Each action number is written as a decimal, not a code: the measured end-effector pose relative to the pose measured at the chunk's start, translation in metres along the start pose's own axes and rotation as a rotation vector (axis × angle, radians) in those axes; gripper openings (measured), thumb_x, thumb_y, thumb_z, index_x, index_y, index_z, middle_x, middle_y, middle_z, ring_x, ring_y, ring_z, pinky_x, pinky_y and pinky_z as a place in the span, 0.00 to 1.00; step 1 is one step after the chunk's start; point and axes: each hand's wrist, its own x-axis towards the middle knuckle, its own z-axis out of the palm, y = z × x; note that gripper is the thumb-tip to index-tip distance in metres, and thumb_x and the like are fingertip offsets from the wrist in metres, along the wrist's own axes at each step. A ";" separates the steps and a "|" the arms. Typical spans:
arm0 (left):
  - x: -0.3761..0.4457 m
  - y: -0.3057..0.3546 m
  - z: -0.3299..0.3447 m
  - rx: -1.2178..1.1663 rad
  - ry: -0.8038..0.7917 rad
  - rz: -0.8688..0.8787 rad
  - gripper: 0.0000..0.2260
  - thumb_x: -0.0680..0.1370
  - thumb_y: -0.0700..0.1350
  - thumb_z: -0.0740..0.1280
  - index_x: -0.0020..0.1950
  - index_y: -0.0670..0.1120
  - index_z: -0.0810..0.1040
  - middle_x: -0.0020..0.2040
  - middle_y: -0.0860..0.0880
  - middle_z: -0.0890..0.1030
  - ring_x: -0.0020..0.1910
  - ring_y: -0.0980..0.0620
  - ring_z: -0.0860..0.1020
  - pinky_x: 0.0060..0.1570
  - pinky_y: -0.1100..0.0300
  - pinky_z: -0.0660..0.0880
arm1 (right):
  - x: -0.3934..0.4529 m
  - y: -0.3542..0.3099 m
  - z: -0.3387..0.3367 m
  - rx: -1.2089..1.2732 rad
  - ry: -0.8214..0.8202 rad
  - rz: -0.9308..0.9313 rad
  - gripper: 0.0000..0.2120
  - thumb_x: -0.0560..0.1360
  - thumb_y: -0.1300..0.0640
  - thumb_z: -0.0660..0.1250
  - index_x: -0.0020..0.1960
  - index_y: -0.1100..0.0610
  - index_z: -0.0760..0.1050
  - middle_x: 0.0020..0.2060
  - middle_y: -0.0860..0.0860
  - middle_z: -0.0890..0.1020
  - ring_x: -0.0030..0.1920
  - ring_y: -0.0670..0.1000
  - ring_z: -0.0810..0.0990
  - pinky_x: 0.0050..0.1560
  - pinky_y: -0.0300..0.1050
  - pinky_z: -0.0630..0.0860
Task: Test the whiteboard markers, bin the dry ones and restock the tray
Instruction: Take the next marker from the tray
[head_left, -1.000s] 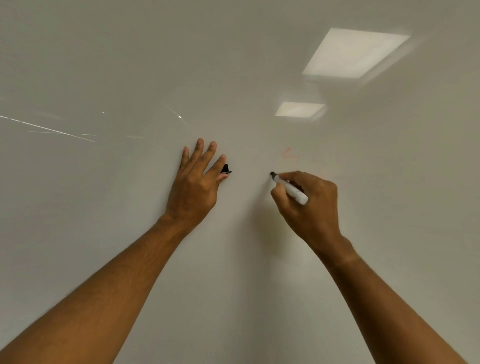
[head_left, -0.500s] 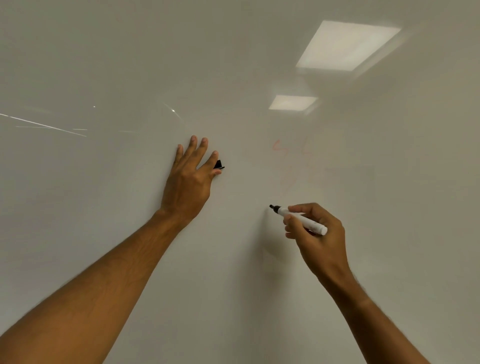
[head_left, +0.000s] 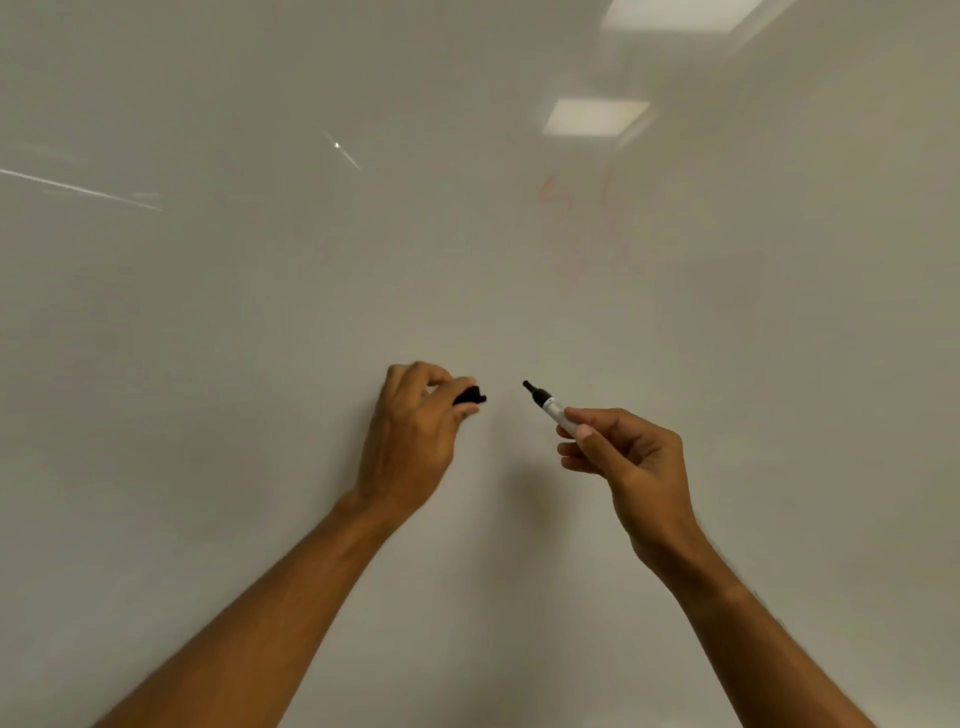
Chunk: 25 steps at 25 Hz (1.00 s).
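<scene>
A glossy whiteboard (head_left: 260, 364) fills the view. My right hand (head_left: 623, 457) grips an uncapped white marker (head_left: 551, 408) with a black tip; the tip points up and left, just off the board. My left hand (head_left: 415, 436) pinches the black marker cap (head_left: 470, 396) between thumb and curled fingers, a short gap left of the marker tip. Faint reddish marks (head_left: 571, 208) show on the board above. No fresh black line is visible.
Reflections of two ceiling lights (head_left: 597, 117) sit at the upper right of the board. Thin bright streaks (head_left: 78, 189) cross the board's left side. No tray or bin is in view.
My left hand left the board, dropped lower and curled round the cap. My right hand drew the marker down from the board, so that tip and cap came close together.
</scene>
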 end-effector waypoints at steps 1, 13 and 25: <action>-0.016 0.005 0.004 -0.039 -0.043 -0.027 0.11 0.75 0.41 0.71 0.57 0.43 0.81 0.48 0.47 0.76 0.50 0.48 0.71 0.44 0.59 0.74 | -0.008 0.009 -0.001 -0.037 -0.003 0.030 0.08 0.77 0.66 0.67 0.49 0.56 0.83 0.42 0.56 0.85 0.43 0.58 0.84 0.45 0.50 0.82; -0.151 0.030 0.026 -0.280 -0.415 -0.405 0.11 0.72 0.39 0.74 0.54 0.40 0.83 0.46 0.47 0.80 0.44 0.52 0.79 0.48 0.58 0.79 | -0.090 0.101 -0.034 -0.699 -0.168 0.086 0.13 0.73 0.65 0.71 0.56 0.55 0.83 0.49 0.48 0.85 0.48 0.43 0.81 0.50 0.24 0.70; -0.175 0.039 0.031 -0.350 -0.595 -0.466 0.11 0.71 0.41 0.75 0.53 0.42 0.84 0.46 0.46 0.83 0.41 0.52 0.81 0.47 0.61 0.79 | -0.113 0.123 -0.032 -0.793 -0.294 0.099 0.15 0.72 0.69 0.70 0.56 0.58 0.83 0.49 0.53 0.85 0.48 0.53 0.82 0.54 0.40 0.75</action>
